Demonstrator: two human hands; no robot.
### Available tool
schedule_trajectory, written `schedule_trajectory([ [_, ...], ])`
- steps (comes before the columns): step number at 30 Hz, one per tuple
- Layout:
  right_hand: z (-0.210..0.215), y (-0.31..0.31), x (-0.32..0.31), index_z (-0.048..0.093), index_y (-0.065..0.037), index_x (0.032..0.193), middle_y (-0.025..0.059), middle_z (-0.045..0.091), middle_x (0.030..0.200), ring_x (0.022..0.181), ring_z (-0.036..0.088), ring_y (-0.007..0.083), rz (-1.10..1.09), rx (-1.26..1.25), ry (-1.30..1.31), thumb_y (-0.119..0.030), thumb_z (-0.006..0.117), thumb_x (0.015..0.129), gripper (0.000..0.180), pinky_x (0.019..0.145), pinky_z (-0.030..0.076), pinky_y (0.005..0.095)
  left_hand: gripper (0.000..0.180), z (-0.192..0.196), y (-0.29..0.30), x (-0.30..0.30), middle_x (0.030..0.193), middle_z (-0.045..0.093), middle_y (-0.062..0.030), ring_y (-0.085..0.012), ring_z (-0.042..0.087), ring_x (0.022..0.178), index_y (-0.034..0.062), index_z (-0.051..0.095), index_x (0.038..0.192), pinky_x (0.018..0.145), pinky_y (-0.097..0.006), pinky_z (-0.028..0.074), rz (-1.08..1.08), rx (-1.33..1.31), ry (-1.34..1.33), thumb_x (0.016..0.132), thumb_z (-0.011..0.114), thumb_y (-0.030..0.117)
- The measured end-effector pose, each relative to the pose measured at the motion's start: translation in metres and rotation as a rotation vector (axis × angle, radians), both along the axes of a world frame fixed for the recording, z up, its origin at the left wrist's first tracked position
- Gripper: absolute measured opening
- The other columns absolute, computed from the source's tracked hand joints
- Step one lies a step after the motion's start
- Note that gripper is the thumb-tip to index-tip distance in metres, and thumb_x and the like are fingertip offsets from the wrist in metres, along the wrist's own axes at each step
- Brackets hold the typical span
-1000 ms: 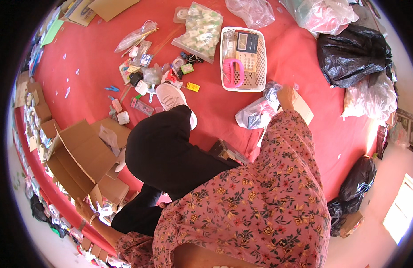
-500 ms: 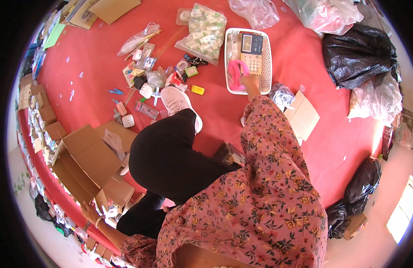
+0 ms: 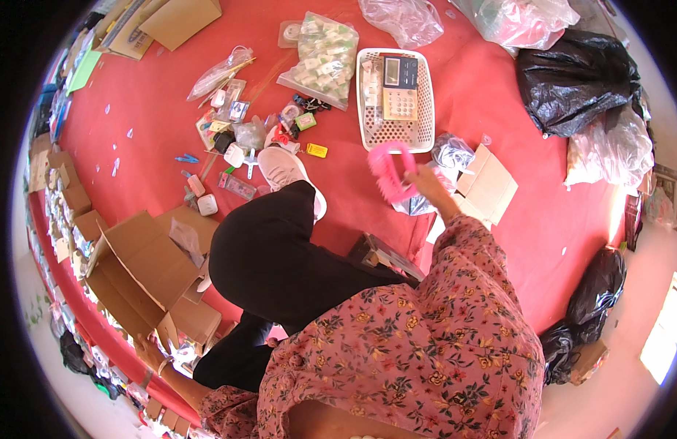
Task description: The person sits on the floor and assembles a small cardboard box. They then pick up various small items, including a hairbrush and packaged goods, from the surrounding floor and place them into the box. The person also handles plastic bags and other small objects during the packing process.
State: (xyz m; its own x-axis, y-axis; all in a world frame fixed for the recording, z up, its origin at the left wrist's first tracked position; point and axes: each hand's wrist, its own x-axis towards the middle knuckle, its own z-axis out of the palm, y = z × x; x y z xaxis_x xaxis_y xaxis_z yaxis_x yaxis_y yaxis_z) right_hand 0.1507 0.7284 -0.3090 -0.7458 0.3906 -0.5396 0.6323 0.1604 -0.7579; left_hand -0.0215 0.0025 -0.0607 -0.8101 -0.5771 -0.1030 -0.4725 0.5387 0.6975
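Observation:
My right hand (image 3: 424, 181) grips a pink looped thing with a bristly edge (image 3: 390, 171), like a plastic scrubbing brush, above the red floor. It is just short of the near edge of a white perforated basket (image 3: 424, 110). Inside the basket lies a calculator (image 3: 401, 88) beside clear packaging. Far to the left, my left hand (image 3: 147, 350) is at the lower edge of an open cardboard box (image 3: 144, 260); its fingers are partly hidden and too small to read.
A bag of small green-and-white packs (image 3: 324, 62) lies left of the basket. Small loose goods (image 3: 243, 132) are scattered past my white shoe (image 3: 283, 167). A flattened carton (image 3: 488, 186) lies right of my right hand. Black plastic bags (image 3: 576, 80) stand at the right.
My right hand has lifted the pink looped thing out of the basket and drawn it nearer to me. My left hand stays by the cardboard box.

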Motion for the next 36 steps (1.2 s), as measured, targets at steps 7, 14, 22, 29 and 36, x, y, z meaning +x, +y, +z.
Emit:
schedule_trajectory([
  [7, -0.032, -0.086, -0.006, 0.061, 0.008, 0.081, 0.0293, 0.057, 0.089, 0.087, 0.056, 0.0426, 0.465, 0.434, -0.283, -0.026, 0.047, 0.081, 0.036, 0.079, 0.044, 0.0468, 0.043, 0.0, -0.012, 0.013, 0.106, 0.056, -0.021, -0.0276, 0.06, 0.09, -0.0052, 0.037, 0.125, 0.077, -0.033, 0.05, 0.019, 0.028, 0.043, 0.091, 0.043, 0.021],
  [14, -0.069, -0.091, 0.008, 0.058, -0.002, 0.097, 0.0265, 0.058, 0.094, 0.088, 0.057, 0.042, 0.199, 0.432, -0.393, -0.031, 0.047, 0.082, 0.035, 0.078, 0.043, 0.0491, 0.046, 0.004, 0.009, -0.001, 0.109, 0.054, -0.0251, -0.0328, 0.059, 0.094, -0.0062, 0.03, 0.129, 0.081, -0.036, 0.05, 0.018, 0.011, -0.005, 0.092, 0.042, 0.017],
  [22, 0.0, 0.003, 0.003, 0.041, -0.012, 0.121, 0.0209, 0.041, 0.124, 0.115, 0.04, 0.0342, -0.146, 1.04, -0.217, -0.012, 0.06, 0.067, 0.057, 0.09, 0.035, 0.0482, 0.046, 0.007, 0.012, 0.008, 0.109, 0.053, -0.0273, -0.0334, 0.059, 0.093, -0.0058, 0.027, 0.131, 0.081, -0.036, 0.051, 0.026, -0.012, -0.022, 0.092, 0.041, 0.015],
  [29, -0.03, 0.084, 0.005, 0.037, -0.014, 0.125, 0.0223, 0.034, 0.129, 0.113, 0.041, 0.0429, -0.142, 0.737, -0.656, -0.029, 0.067, 0.068, 0.066, 0.087, 0.031, 0.0635, 0.044, 0.005, 0.002, 0.012, 0.109, 0.053, -0.0268, -0.0333, 0.059, 0.092, -0.0069, 0.033, 0.127, 0.08, -0.036, 0.051, 0.028, 0.069, 0.054, 0.091, 0.042, 0.016],
  [36, -0.116, 0.181, 0.1, 0.057, 0.007, 0.093, 0.0251, 0.059, 0.092, 0.091, 0.057, 0.0378, -0.479, 0.911, -0.493, -0.031, 0.06, 0.074, 0.043, 0.078, 0.045, 0.0453, 0.045, 0.002, 0.004, 0.007, 0.109, 0.053, -0.0248, -0.0319, 0.059, 0.091, -0.009, 0.035, 0.124, 0.08, -0.037, 0.051, 0.091, 0.0, -0.014, 0.09, 0.045, 0.019],
])
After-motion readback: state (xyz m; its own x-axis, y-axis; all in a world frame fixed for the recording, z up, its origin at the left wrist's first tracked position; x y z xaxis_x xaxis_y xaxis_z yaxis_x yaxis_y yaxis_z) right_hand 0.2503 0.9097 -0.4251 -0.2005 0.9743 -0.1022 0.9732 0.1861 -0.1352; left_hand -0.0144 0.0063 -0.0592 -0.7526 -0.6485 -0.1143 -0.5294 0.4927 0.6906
